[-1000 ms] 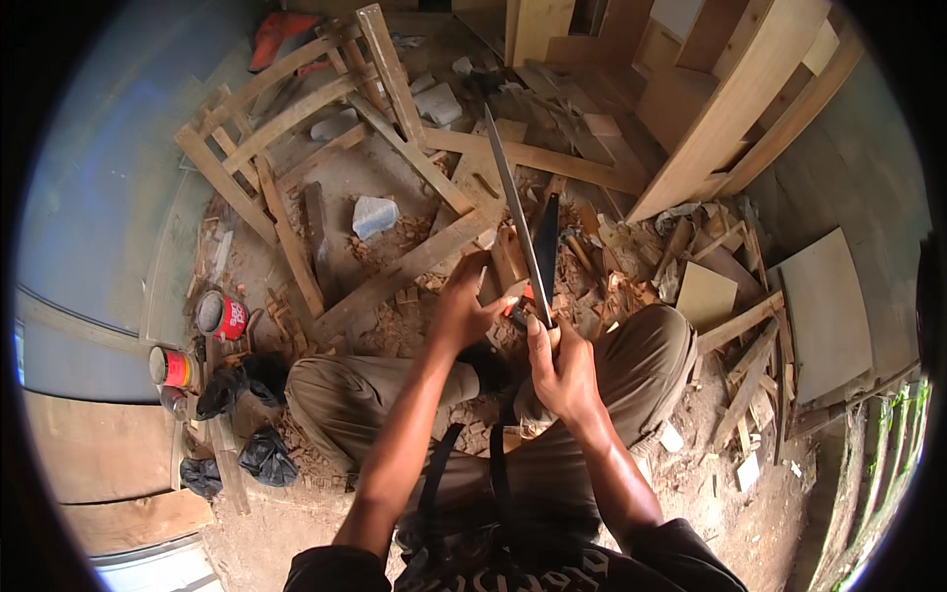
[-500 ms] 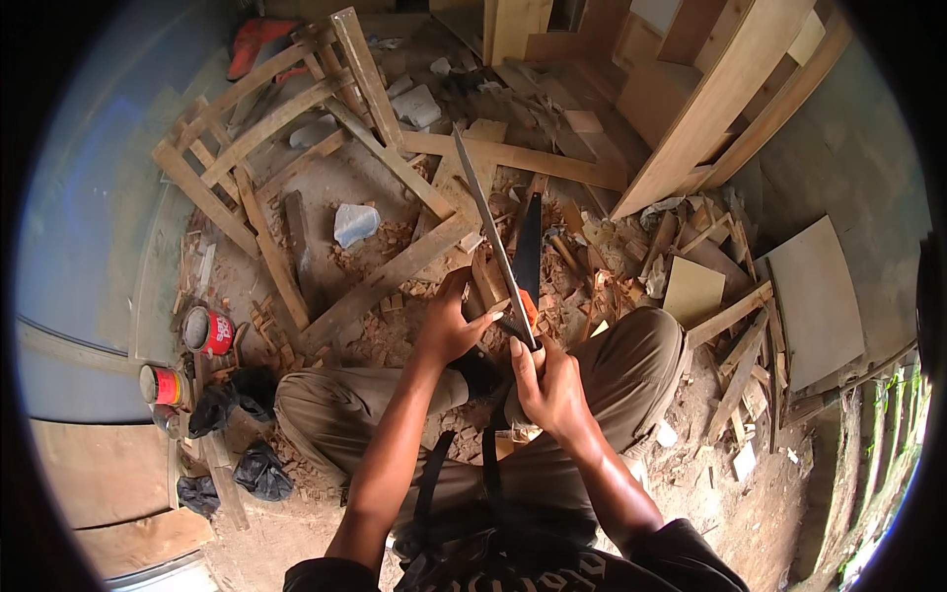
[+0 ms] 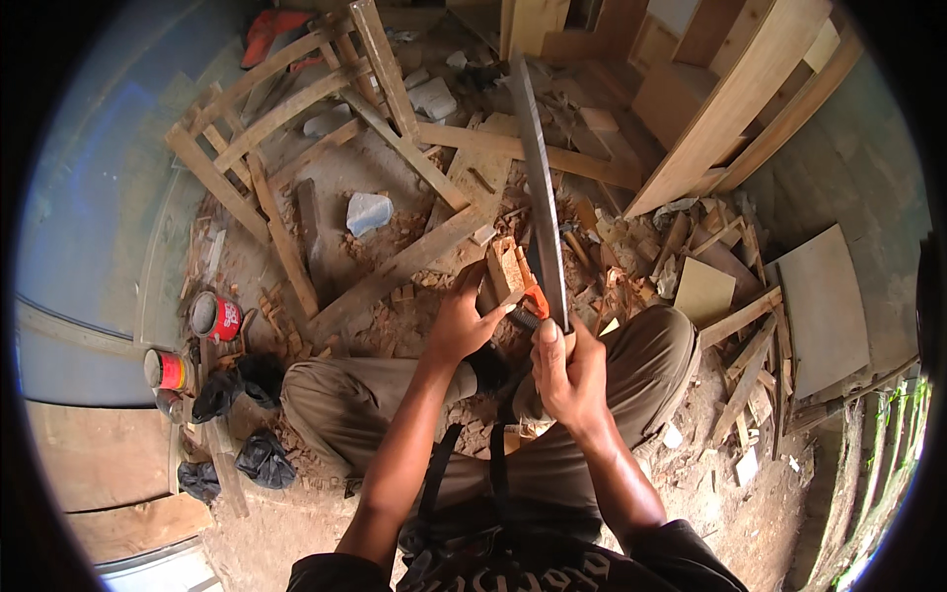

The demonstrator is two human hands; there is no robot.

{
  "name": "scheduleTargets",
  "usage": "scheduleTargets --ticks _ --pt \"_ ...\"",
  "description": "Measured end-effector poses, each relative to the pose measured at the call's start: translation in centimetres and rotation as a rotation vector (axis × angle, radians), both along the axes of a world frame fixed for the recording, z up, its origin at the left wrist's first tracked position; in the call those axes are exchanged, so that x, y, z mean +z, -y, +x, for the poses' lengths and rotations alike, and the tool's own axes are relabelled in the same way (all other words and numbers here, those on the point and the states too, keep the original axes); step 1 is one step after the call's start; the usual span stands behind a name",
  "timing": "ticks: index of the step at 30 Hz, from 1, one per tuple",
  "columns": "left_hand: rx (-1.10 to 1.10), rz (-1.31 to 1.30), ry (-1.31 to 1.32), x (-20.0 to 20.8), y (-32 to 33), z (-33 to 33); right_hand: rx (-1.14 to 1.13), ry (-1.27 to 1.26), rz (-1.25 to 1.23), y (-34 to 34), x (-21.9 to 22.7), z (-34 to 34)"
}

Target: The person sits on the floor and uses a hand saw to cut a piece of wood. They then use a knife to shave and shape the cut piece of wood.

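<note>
My left hand (image 3: 461, 318) grips a short wooden block (image 3: 504, 266), its thumb along the near side. The block stands up from the hand with its rough, pale end showing. My right hand (image 3: 569, 371) is closed around the lower end of a machete (image 3: 541, 187), whose long grey blade points up and away from me. The blade stands to the right of the block, apart from it. Between the hands shows an orange handle (image 3: 536, 300) with a dark ribbed part below; the blade hides much of what lies behind it.
Wood chips (image 3: 380, 318) cover the ground ahead of my crossed legs. A wooden frame (image 3: 281, 128) lies at the far left, a tall wooden cabinet frame (image 3: 735, 109) at the far right. Two tins (image 3: 225, 318) and black plastic bags (image 3: 264, 460) sit at left. Scrap boards (image 3: 827, 306) lean at right.
My right hand has moved slightly right, and the machete has swung from leaning left to nearly straight ahead, away from the block. The block's cut end now shows more.
</note>
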State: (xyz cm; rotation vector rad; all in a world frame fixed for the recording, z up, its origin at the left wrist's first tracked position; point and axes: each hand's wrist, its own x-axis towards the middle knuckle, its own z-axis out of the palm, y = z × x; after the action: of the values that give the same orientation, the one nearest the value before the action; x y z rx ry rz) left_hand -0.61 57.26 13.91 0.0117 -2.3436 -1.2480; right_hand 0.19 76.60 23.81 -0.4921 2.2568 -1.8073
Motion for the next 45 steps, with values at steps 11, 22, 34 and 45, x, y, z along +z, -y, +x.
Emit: scheduleTargets --ticks 11,22,34,45 --pt "-0.007 0.045 0.025 0.0 -0.4 0.5 0.011 -0.070 0.157 0.7 1.1 -0.5" --pt "0.011 0.034 0.070 0.4 -0.6 1.1 0.045 -0.014 0.255 0.7 1.8 0.1" --pt "0.007 0.010 0.047 0.0 -0.3 1.1 0.030 -0.045 0.259 1.0 2.0 0.4" --pt "-0.003 0.068 0.088 0.1 -0.6 1.4 0.028 -0.052 0.255 0.9 1.7 0.6"
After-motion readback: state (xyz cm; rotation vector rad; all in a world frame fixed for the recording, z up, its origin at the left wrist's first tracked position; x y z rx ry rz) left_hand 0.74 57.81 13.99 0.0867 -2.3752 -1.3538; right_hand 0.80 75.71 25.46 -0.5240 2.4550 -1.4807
